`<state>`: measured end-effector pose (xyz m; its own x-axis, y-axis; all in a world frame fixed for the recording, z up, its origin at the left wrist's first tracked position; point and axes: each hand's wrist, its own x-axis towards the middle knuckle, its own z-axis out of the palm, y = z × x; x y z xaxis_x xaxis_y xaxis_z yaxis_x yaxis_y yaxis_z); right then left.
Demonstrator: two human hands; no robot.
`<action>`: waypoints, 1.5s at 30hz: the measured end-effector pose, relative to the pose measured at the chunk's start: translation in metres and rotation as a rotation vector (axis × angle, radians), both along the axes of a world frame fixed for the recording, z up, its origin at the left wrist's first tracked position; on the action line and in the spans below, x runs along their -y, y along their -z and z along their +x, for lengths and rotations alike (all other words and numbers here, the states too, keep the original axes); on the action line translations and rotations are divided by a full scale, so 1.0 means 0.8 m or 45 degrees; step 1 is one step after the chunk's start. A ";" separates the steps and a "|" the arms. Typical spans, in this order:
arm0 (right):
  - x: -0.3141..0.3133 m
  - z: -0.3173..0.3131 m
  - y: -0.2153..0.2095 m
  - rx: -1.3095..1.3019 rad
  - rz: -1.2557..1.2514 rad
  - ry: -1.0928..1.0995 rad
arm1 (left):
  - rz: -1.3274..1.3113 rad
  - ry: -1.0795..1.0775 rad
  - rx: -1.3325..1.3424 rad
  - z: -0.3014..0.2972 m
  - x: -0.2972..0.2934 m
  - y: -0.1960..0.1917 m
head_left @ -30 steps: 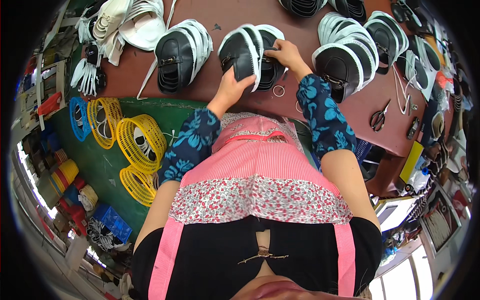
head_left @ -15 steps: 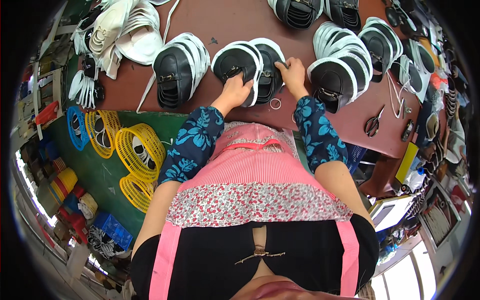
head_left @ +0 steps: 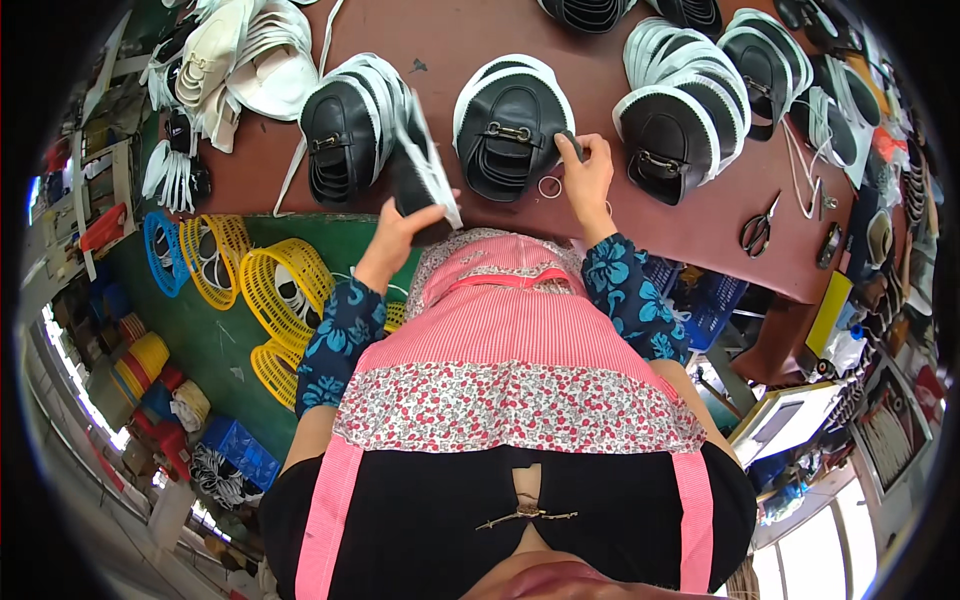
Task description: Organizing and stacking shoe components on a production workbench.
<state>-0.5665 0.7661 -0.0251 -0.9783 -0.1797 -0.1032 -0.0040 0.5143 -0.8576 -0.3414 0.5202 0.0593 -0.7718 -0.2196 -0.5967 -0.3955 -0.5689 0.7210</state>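
My left hand [head_left: 398, 238] is closed on a black shoe upper [head_left: 418, 185] with a white edge, tilted on its side at the table's front. Directly ahead lies a stack of black shoe uppers [head_left: 512, 115] with white toothed borders and a metal bit across the top one. At that stack's right edge is my right hand [head_left: 588, 178], its thumb and fingers pinched on a small dark piece [head_left: 570, 146] whose kind I cannot make out. A small pale ring [head_left: 549, 187] lies on the table between that stack and my right hand.
More black uppers are stacked at left [head_left: 340, 140] and right [head_left: 668, 140] on the red-brown table [head_left: 700, 255]. Cream uppers [head_left: 270, 70] lie far left. Scissors [head_left: 759, 230] rest near the right front edge. Yellow baskets [head_left: 285, 290] stand below on the left.
My left hand has lifted an upper off the middle group and carried it left and toward me, turning it on its side. My right hand stays by the remaining stack, slightly nearer me.
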 end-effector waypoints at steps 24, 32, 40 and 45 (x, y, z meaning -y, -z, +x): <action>0.000 -0.049 0.066 0.220 -0.184 -0.095 | -0.089 -0.478 0.056 0.070 -0.055 -0.008; 0.154 -0.063 0.008 -0.553 0.250 -0.870 | -0.141 -0.309 -0.088 -0.008 -0.076 0.041; 0.188 -0.053 0.049 -0.788 0.420 -0.729 | -0.334 -0.117 -0.078 -0.031 -0.055 0.083; 0.188 -0.052 0.027 -0.577 0.348 -0.919 | -0.340 -0.175 -0.071 -0.025 -0.048 0.092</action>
<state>-0.6080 0.6158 -0.0466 -0.5937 -0.7931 0.1360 -0.7141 0.4414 -0.5433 -0.3611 0.5585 -0.0146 -0.7540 -0.4678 -0.4612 -0.2834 -0.4017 0.8708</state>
